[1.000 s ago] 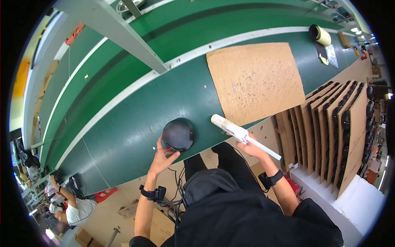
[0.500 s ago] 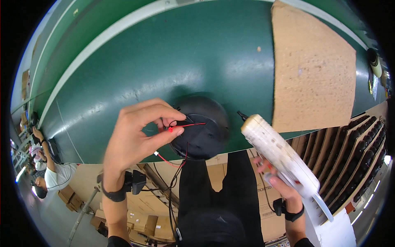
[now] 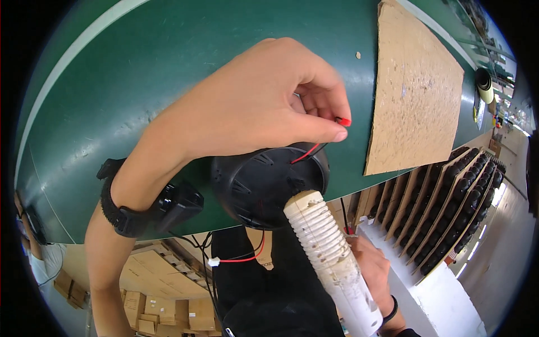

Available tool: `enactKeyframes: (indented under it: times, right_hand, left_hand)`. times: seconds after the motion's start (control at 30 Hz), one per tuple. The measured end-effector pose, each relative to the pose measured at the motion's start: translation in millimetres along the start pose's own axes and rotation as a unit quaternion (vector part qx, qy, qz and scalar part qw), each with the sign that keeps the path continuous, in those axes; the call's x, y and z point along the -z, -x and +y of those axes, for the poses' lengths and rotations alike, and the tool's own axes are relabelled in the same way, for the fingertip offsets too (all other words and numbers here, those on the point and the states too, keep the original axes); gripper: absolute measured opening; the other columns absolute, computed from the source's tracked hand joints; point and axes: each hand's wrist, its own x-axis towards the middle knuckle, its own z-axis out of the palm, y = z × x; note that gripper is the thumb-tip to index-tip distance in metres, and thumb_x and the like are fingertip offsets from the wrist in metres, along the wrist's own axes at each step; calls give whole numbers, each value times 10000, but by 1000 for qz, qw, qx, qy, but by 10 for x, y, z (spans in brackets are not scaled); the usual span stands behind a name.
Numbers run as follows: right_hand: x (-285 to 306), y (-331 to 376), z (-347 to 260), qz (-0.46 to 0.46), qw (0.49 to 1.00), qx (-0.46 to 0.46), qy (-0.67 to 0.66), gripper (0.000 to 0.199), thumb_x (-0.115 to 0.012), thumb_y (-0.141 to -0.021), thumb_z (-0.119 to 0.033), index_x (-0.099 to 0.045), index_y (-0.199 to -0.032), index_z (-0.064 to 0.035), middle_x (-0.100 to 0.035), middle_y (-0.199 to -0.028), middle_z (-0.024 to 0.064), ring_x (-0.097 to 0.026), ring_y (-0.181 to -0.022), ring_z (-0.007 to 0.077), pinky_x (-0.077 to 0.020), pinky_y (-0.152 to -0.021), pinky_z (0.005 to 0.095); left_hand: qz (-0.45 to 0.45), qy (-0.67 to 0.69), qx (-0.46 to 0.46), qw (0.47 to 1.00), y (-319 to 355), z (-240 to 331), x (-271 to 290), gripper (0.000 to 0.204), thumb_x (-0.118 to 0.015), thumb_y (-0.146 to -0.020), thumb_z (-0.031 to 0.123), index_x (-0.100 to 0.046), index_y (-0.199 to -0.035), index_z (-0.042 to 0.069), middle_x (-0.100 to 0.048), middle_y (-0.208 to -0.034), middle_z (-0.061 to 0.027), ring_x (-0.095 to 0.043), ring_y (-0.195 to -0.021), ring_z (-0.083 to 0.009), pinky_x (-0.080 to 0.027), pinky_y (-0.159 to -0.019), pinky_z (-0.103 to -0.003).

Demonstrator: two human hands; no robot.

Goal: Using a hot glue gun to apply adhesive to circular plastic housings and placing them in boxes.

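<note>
A round black plastic housing (image 3: 238, 174) lies near the front edge of the green worktable, its hollow side up. My left hand (image 3: 258, 101) reaches across above its far rim. Thumb and forefinger pinch a small red connector (image 3: 345, 122), and its red and black wires (image 3: 306, 153) run down into the housing. Closed round a white hot glue gun (image 3: 331, 258), my right hand (image 3: 370, 267) is partly hidden behind the gun's body. The gun's front end is over the housing's right side, at a dark spot inside. A white connector (image 3: 213, 262) dangles from the near rim on thin wires.
Right of the housing, a worn cardboard sheet (image 3: 415, 95) lies on the green table (image 3: 168, 73). Beyond the table's edge, a rack (image 3: 443, 208) holds rows of round black parts. Cardboard boxes (image 3: 163, 309) stand below at the left. A co-worker's arm shows at the far left.
My left hand has moved right and farther away with the red connector, drawing its wires across the housing. The glue gun has come left, from beside the housing to over it.
</note>
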Motion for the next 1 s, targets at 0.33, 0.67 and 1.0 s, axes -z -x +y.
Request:
enactKeyframes:
  times: [0.33,0.67,1.0]
  right_hand:
    - [-74,-133,-149,32,994,12,108,221,-721,-685,-108,-612,-846,-3,-641,-821,91,-636,-722,248,-503,-537,309]
    - [63,-122,-166,1,992,-25,121,214,-724,-654,-106,-587,-791,-16,-572,-686,95,-590,-575,237,-459,-491,314]
    - [141,-99,-230,-6,990,-64,123,221,-736,-704,-95,-558,-770,18,-552,-678,124,-559,-551,274,-449,-521,341]
  left_hand:
    - [26,44,12,999,-8,-56,-32,91,-735,-816,36,-701,-864,-33,-671,-798,-53,-603,-703,-93,-535,-675,-235]
    - [108,-40,-43,992,109,-5,-41,85,-728,-768,-43,-710,-843,-8,-681,-798,-66,-620,-696,-103,-497,-615,-207]
    - [117,-11,-71,991,561,-34,30,191,-731,-692,-115,-704,-852,-14,-669,-816,-104,-623,-702,-127,-466,-598,-224]
